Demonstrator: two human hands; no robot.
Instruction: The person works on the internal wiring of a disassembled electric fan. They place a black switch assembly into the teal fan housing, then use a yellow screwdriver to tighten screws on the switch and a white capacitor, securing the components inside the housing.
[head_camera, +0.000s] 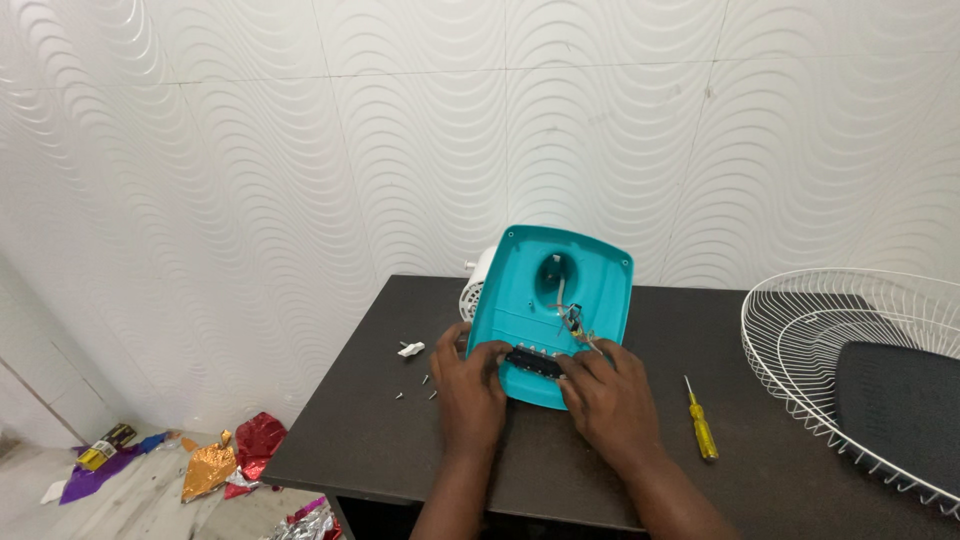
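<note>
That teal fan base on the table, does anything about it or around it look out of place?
The teal fan base lies opened, wires exposed, both hands on its black switch block. Loose screws lie scattered beside it, and crumpled foil wrappers litter the floor.

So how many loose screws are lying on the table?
3 screws show, small and hard to make out: all on the dark table just left of the left hand, near a small white piece. More may be hidden.

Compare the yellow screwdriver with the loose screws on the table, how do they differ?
The yellow screwdriver lies to the right of the hands, single and long with a coloured handle. The loose screws lie to their left, several, tiny and grey. Both rest untouched on the dark table.
</note>
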